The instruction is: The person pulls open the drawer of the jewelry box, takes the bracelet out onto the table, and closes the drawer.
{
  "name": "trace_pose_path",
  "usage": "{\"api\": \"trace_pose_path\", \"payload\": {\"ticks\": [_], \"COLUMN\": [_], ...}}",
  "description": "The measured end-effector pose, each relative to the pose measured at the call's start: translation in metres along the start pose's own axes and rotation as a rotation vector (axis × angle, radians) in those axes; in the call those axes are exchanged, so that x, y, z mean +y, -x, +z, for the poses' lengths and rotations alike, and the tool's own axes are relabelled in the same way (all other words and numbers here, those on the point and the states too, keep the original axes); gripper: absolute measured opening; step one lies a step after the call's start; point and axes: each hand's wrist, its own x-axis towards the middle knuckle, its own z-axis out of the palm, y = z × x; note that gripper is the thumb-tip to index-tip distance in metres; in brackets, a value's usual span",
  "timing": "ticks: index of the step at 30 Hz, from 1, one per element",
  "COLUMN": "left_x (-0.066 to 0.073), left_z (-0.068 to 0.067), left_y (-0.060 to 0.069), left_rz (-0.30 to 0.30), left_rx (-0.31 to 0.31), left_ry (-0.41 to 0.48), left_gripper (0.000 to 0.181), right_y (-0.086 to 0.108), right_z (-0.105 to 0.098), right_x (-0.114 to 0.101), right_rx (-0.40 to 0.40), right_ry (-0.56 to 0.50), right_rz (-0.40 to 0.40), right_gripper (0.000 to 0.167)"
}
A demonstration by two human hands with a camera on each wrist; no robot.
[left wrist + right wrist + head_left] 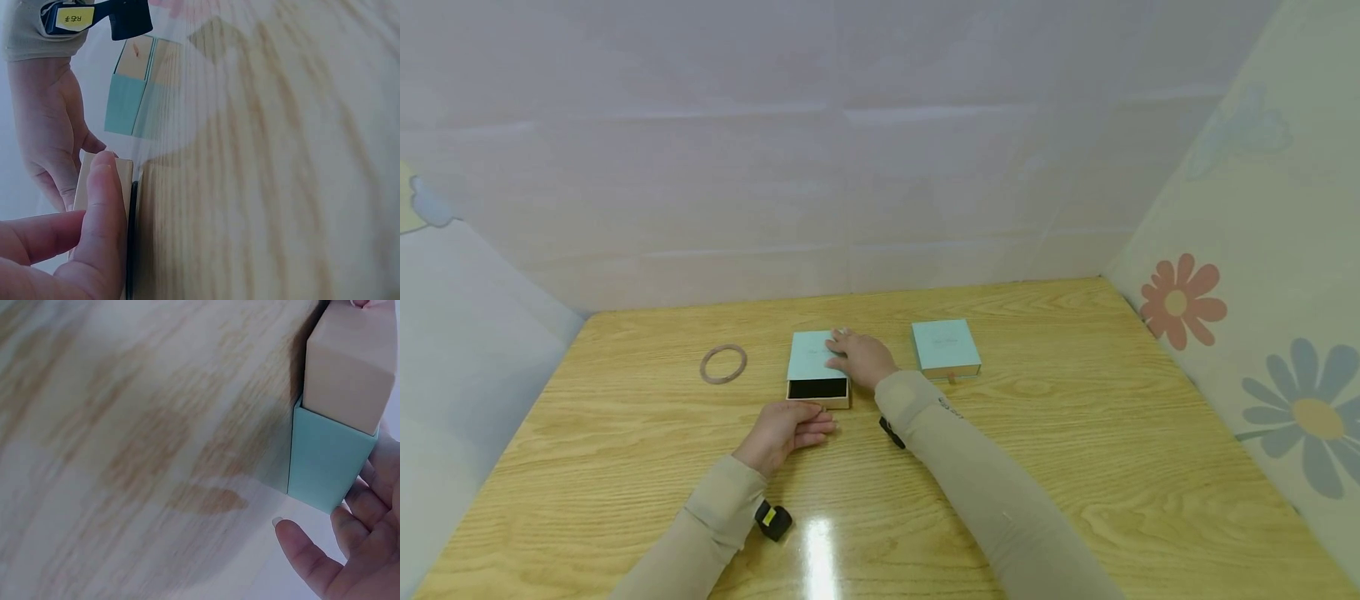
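A light teal drawer box lies in the middle of the table, its cream inner drawer pulled partway out toward the near side. The visible part of the drawer's inside is black. My left hand pinches at the drawer's front with thumb and forefinger; the exact spot held is hidden by the fingers. My right hand rests its extended fingers on the top of the teal sleeve. In the right wrist view its thumb stands apart from the box.
A second teal drawer box with a small ribbon tab sits closed to the right. Left of the middle lies a thin brownish ring. Walls border the wooden table at the back and both sides.
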Motion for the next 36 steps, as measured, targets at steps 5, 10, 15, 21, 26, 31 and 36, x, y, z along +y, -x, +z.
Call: {"api": "trace_pose_path", "payload": {"ticks": [5, 10, 15, 21, 26, 31, 36], "left_x": [0.0003, -0.0005, -0.0008, -0.0005, -0.0002, 0.0012, 0.001], "left_z": [-0.0004, -0.0003, -0.0005, -0.0007, -0.0002, 0.0008, 0.0013], "left_y": [-0.0009, -0.0016, -0.0018, -0.002, -0.0025, -0.0013, -0.0033], "left_rz": [0.005, 0.002, 0.001, 0.007, 0.005, 0.004, 0.005], "left_rx": [0.003, 0.011, 0.015, 0.023, 0.029, 0.024, 0.036], "left_ry": [0.003, 0.011, 0.01, 0.019, 0.02, 0.026, 0.039], "left_gripper": [0.03, 0.03, 0.03, 0.031, 0.031, 0.031, 0.03], "right_y": [-0.0001, 0.0005, 0.0009, -0.0002, -0.0007, -0.0006, -0.0005], "right_z": [-0.001, -0.0007, -0.0002, 0.0013, 0.0026, 0.0023, 0.0016], "right_x": [-0.0009, -0.0014, -0.0018, -0.002, -0.0014, -0.0014, -0.0016], "right_rx": [-0.002, -0.012, -0.014, -0.009, -0.014, -0.01, -0.009], "right_ry": [-0.008, -0.002, -0.01, -0.014, -0.01, -0.006, -0.007], "right_rz": [0.002, 0.005, 0.002, 0.003, 0.004, 0.007, 0.005], "right_gripper": [0.049, 0.049, 0.05, 0.049, 0.049, 0.049, 0.049]}}
